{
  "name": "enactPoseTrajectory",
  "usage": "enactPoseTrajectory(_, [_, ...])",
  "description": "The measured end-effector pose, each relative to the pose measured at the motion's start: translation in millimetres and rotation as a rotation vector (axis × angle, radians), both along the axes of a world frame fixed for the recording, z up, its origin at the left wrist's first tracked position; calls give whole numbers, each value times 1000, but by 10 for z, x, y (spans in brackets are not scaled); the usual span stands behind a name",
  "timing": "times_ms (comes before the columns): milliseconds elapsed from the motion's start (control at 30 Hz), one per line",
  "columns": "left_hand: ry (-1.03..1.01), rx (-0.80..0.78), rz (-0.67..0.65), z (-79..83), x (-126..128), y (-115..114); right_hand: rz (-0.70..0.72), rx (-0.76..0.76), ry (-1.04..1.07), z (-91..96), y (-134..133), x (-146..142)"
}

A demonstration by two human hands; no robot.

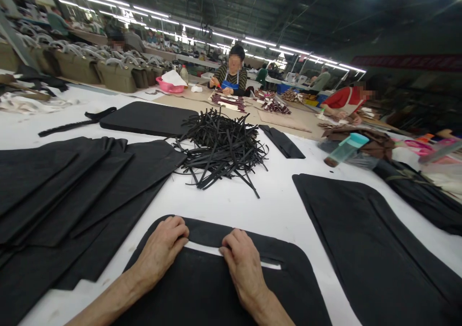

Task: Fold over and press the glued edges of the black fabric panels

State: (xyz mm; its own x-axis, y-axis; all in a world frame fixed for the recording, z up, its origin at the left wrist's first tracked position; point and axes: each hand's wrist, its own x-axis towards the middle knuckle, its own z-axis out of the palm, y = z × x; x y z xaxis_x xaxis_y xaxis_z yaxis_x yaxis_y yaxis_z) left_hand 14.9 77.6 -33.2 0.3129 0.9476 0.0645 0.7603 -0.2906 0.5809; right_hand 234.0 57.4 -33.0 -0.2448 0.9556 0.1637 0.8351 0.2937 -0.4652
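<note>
A black panel (202, 287) with rounded corners, apparently leather or similar sheet, lies in front of me on the white tabletop. A long narrow slot runs across its upper part, and white shows through it. My left hand (162, 244) pinches the strip between slot and top edge near the slot's left end, fingers curled. Further right, my right hand (244, 266) pinches the same strip, its thumb at the slot's edge. Fingertips of both hands are partly hidden. Beyond the panel is a tangled heap of thin black strips (224, 145).
Overlapping black sheets (65, 186) spread at left, and a stack of black panels (375, 239) lies at right. Further back are a thick black slab (147, 116), a small black piece (283, 142) and a teal-lidded bottle (346, 149). Co-workers sit across the table.
</note>
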Motion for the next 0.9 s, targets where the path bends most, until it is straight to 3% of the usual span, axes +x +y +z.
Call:
enactPoseTrajectory(433, [87, 31, 38, -4, 63, -47, -87, 34, -300, -27, 8, -64])
enactPoseTrajectory(900, [198, 65, 99, -21, 140, -80, -120, 108, -392, -124, 15, -80])
